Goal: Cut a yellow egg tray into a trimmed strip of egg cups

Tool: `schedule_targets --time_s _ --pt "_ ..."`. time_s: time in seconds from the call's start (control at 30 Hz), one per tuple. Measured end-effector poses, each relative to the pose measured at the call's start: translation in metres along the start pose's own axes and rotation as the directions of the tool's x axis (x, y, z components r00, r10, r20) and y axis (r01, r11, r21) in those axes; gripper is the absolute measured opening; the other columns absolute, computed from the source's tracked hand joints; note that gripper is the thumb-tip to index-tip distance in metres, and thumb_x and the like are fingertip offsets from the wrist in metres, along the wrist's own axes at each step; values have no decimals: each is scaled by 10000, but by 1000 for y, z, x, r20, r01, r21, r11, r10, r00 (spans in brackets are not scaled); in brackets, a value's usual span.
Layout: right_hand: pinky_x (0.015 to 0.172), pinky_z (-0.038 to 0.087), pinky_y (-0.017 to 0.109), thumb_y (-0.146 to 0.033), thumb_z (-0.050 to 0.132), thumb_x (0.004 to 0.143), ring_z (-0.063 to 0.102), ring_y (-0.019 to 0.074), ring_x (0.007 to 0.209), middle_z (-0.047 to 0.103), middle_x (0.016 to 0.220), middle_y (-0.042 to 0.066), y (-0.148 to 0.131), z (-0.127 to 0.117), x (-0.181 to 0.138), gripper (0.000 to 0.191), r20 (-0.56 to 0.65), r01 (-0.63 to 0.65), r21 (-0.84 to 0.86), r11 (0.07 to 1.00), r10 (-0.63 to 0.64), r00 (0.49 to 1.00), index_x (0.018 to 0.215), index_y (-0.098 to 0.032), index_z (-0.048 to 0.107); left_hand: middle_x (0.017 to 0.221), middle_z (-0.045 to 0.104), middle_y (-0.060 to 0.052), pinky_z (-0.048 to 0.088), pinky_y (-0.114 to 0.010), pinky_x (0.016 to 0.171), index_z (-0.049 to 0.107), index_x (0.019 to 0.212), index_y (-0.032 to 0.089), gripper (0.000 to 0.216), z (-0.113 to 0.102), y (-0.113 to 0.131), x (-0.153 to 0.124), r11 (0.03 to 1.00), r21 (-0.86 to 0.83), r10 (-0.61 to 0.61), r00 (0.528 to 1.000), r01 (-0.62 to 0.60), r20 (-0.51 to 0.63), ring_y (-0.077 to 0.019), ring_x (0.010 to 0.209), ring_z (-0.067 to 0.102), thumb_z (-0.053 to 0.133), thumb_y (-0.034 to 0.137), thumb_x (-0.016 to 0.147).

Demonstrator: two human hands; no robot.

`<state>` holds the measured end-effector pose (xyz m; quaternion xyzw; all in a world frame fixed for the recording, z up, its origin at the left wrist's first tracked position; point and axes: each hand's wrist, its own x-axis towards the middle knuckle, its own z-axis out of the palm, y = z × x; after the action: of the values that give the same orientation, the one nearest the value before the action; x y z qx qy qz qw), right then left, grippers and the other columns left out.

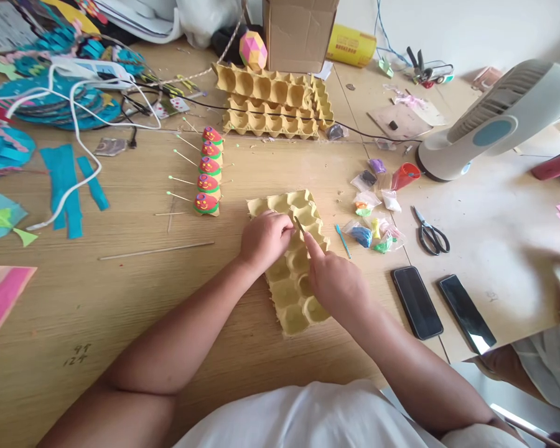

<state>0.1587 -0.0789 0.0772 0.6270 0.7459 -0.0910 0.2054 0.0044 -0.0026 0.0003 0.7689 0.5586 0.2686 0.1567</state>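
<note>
On the left of the bench [121, 298], blue paper strips [65, 180] and a long wooden stick [156, 250] are lying well apart from the work. A row of painted cups [208, 180] with pins sticking out is standing near the tray's far left corner.

The left hand [265, 239] is resting on the egg tray [289, 311]. Its grip is clenched, with the fingers curled down onto a ridge in the far half. The tray is lying flat near the middle of the bench, straight in front of the person.

A thin tool [299, 224] is standing tilted just beside the left fingertips, with its tip at the ridge between two cups. The right hand [336, 283] is grasping this tool, pinching it between thumb and forefinger, and its heel is lying on the tray's right side.

The step looks like fine work on soft pulp, so the left hand is best pressing down close to the tip to stop the tray lifting or sliding. The fingertips are sitting very near the point, so short, light strokes directed away from them are the safer way. Leaning the right wrist on the tray is helping to steady the tip.

To the right, a blue pick [342, 241], small bags of clay [373, 230] and scissors [430, 235] are lying within reach. Two phones [416, 302] are lying side by side near the edge.
</note>
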Motion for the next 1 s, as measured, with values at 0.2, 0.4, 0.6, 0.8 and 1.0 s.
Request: schedule_targets --time_s 0.2,0.4,0.6,0.8,1.0 --pt "612 477 262 -226 369 1035 736 217 802 739 947 99 3 0 2 643 4 9 -1 1000 -9 1000 1647 -209 174 802 711 -34 396 -329 655 666 744 228 140 -1 0 0 1000 -8 14 1000 -14 5 -234 870 630 624 215 877" --pt "630 479 263 -241 341 1056 736 213 803 748 995 107 6 0 -2 633 33 22 14 1000 -22 999 1654 -222 134 830 720 -39 400 -326 659 676 752 228 144 -1 1 0 1000 -10 -11 1000 12 13 -235 884 632 619 216 884" --pt "587 459 257 -230 385 1033 739 222 801 750 936 100 0 -3 5 656 9 1 0 1000 -1 1000 1651 -205 165 810 711 -34 393 -330 648 673 757 225 143 -1 1 -1 1000 -3 8 1000 -8 3 -233 866 625 614 214 886" --pt "596 463 259 -232 384 1041 736 205 796 748 986 93 2 -3 -3 648 40 2 -8 1000 -2 999 1650 -235 161 830 720 -44 407 -329 654 678 752 227 153 0 1 0 1000 -1 -10 1000 10 12 -236 883 634 605 216 886" --pt "627 472 255 -253 390 1044 742 217 833 747 941 95 2 0 4 654 2 17 2 1000 -17 1000 1649 -219 147 811 715 -38 410 -334 665 677 758 231 140 -1 0 0 1000 -4 13 1000 -13 10 -238 875 629 616 223 884"
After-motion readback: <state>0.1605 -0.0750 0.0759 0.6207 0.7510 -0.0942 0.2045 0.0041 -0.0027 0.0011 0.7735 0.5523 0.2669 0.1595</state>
